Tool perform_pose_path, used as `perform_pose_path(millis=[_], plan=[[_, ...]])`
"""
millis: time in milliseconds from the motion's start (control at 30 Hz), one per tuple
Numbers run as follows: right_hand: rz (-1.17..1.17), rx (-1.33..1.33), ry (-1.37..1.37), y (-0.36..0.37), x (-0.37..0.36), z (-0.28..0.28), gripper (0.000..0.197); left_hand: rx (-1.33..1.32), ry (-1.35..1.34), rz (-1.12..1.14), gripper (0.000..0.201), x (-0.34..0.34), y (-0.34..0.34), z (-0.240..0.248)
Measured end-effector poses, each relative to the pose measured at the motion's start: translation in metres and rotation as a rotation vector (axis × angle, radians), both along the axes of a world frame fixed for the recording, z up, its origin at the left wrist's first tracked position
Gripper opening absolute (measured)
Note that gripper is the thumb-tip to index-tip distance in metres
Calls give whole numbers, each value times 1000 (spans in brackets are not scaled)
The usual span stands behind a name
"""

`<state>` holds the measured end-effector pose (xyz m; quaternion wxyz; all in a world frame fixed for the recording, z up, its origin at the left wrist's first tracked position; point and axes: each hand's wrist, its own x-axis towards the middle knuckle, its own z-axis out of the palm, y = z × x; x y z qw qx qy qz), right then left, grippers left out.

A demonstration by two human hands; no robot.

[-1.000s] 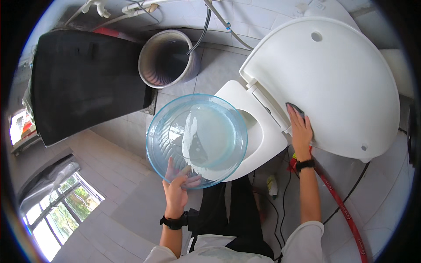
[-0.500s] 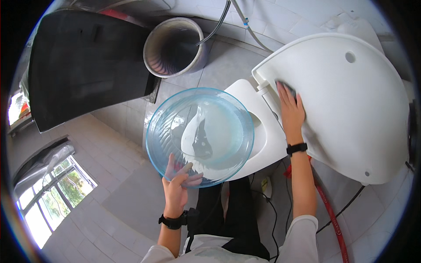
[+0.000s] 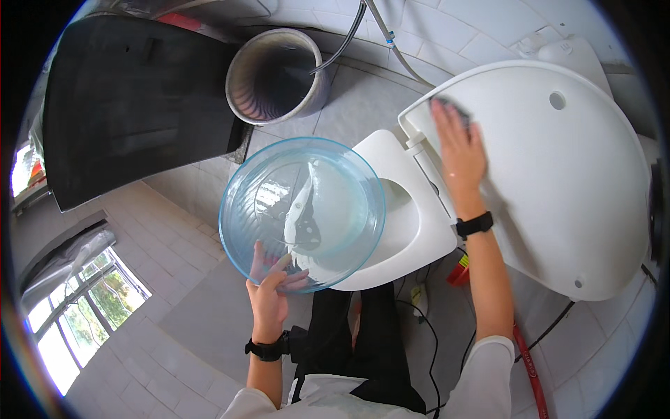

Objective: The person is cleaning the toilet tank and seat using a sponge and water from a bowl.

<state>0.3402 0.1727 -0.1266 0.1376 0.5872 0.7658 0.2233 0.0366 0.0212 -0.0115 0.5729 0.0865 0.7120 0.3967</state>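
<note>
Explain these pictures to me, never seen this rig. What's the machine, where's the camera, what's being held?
There is no machine: a person is working with two bare hands. All the pictures come from the left one of two fisheye cameras worn on the head, looking down, so edges bend near the rim.

The left hand holds a clear, blue-tinted basin by its near edge. The right hand lies over a dark pad against an open white lid; its thumb is hidden. The lid is hinged to a white toilet seat, partly behind the basin. Beyond stands a round bucket; a red hose lies on the floor at right.
</note>
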Motion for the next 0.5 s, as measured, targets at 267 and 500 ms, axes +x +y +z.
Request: perform_pose_path(millis=[267, 500], plan=[[-133, -188, 13, -120, 63, 7, 56, 1, -18, -1, 79, -13, 1, 5], [-292, 464, 143, -103, 99, 139, 48, 53, 9, -35, 75, -26, 3, 3]])
